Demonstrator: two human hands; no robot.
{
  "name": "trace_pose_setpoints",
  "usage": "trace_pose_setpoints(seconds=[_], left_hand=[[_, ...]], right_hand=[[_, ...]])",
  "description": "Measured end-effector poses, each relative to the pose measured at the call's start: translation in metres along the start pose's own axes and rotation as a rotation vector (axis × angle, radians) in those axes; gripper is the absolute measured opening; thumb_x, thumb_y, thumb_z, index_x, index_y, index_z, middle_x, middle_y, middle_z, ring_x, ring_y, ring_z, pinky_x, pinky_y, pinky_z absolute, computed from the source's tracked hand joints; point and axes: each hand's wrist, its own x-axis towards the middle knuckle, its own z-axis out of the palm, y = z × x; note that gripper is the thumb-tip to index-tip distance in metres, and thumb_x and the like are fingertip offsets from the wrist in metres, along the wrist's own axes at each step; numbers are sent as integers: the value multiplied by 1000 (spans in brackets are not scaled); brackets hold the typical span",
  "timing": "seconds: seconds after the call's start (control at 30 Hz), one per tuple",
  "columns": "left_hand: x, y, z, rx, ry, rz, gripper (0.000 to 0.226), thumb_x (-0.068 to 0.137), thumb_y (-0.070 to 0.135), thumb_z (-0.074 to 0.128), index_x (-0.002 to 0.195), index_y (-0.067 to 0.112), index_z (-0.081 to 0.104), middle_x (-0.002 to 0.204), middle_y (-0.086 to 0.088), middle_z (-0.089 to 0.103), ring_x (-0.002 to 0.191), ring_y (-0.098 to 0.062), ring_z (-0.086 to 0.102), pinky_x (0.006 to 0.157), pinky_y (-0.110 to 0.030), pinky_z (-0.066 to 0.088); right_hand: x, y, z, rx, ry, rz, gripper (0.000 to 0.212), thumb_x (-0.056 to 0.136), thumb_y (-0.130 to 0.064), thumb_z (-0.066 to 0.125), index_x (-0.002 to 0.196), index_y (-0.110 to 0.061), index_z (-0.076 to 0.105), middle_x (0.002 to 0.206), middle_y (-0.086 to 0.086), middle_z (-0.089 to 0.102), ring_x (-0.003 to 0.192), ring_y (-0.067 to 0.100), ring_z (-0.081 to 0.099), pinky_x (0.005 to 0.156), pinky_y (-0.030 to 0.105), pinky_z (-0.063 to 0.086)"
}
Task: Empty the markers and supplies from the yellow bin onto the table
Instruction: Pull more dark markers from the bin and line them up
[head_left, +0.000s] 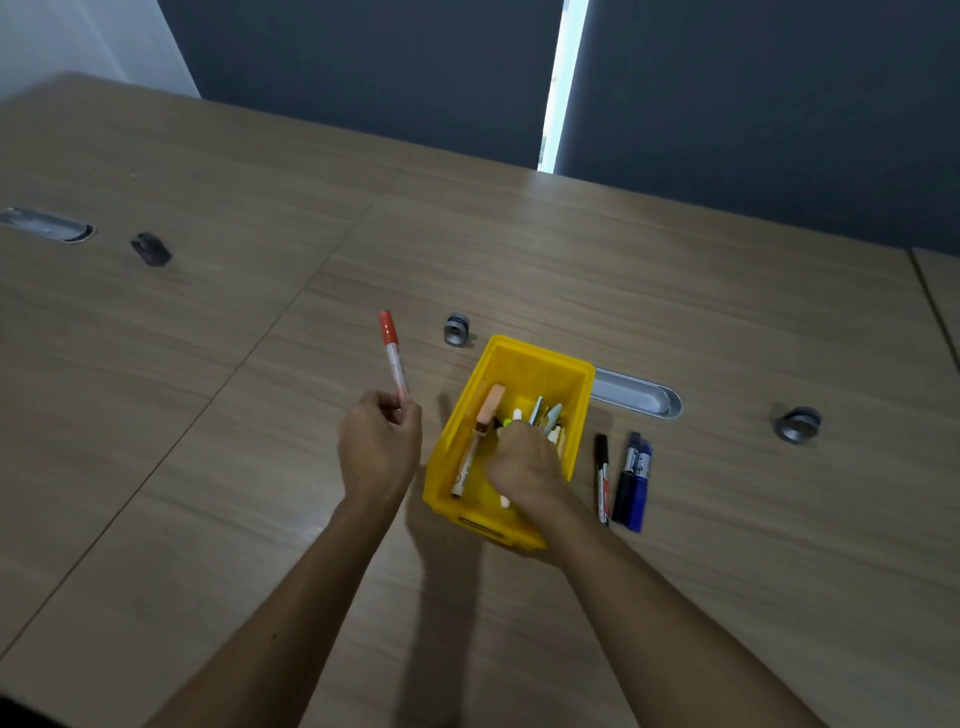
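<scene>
The yellow bin (535, 366) stands on the wooden table (675, 291) near the middle of the view. Inside lie a white marker with a peach cap (480, 436) and several highlighters and pens (543, 415). My left hand (379, 447) is left of the bin, above the table, shut on a red-capped pen (393, 358) that points up and away. My right hand (524, 462) reaches down into the bin, fingers closed among the supplies; what it grips is hidden. A black marker (602, 478) and two dark blue markers (635, 480) lie on the table right of the bin.
A grey cable tray (639, 397) is set into the table behind the bin's right side. Small grey round fittings sit behind the bin (457, 329) and far right (798, 425). A dark object (150, 249) and another cable slot (49, 224) lie far left.
</scene>
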Motion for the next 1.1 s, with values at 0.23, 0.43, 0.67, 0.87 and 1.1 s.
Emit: trace_pose_setpoints(seconds=[0.23,0.43,0.67,0.87,1.1], left_hand=[[-21,28,-3,-168,133,60,9,89,29,62,88,21,64,68,16,56,62,-3,57,56,-23,45],[-62,66,20,-156,76,292,18,92,36,60,96,19,65,83,7,64,71,-10,59,57,-15,36],[-147,96,83,-93,-218,578,9,95,31,58,94,23,61,83,11,56,70,-5,53,58,-14,42],[-186,85,148,147,-530,433,9,94,30,61,94,22,61,93,5,63,83,-10,65,70,-26,57],[-184,78,207,372,-727,348,9,91,28,64,98,24,60,96,5,60,83,-10,62,74,-29,58]], right_hand=[[-3,30,-71,384,74,-10,26,92,-20,62,116,-13,59,100,11,69,84,27,69,66,38,56],[-20,106,-90,970,251,170,14,94,-3,60,103,-14,61,97,14,70,71,18,73,71,35,63],[-39,205,-92,975,397,502,16,83,-6,67,96,-14,67,92,13,73,73,23,68,76,44,63],[-43,262,-84,930,389,600,13,81,1,68,93,-4,72,76,12,70,55,20,65,55,32,58],[-28,290,-60,831,289,568,19,78,-2,74,71,-19,70,80,9,75,69,26,70,70,46,63]])
